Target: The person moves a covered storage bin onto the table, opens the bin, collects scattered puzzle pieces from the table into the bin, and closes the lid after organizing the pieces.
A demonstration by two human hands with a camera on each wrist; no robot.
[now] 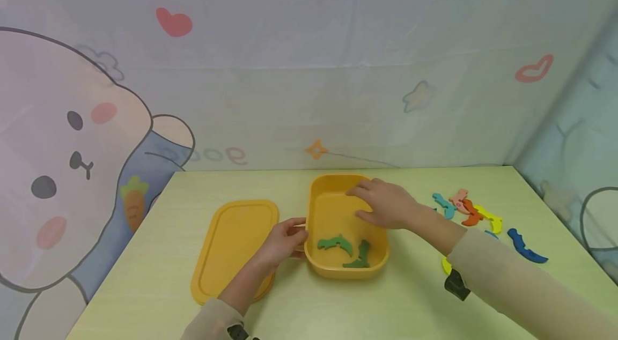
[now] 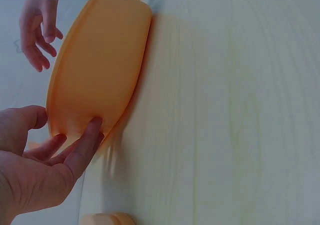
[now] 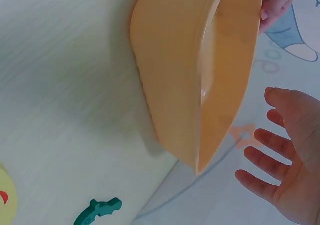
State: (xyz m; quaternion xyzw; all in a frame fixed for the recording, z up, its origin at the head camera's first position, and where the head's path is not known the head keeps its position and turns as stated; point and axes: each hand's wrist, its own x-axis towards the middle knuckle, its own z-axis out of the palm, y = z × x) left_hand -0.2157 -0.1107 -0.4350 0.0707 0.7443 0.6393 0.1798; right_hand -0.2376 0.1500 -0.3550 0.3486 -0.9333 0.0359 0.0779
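Observation:
A yellow-orange plastic bin (image 1: 346, 272) stands on the table, with two green animal-shaped pieces, one (image 1: 335, 244) and another (image 1: 358, 255), lying in its near end. My left hand (image 1: 285, 242) touches the bin's left side. In the left wrist view, the fingertips (image 2: 95, 122) rest against the outer wall and the thumb is at the rim. Over the bin's right rim reaches my right hand (image 1: 386, 203), its fingers spread and loosely bent. Nothing is between those fingers in the right wrist view, where the right hand (image 3: 285, 160) is apart from the bin.
Left of the bin lies a flat yellow-orange lid (image 1: 232, 249). Several coloured pieces are on the right, among them a red one (image 1: 471, 213), a light blue one (image 1: 445, 206) and a dark blue one (image 1: 525, 248). A printed cloth (image 1: 289, 61) hangs behind the table.

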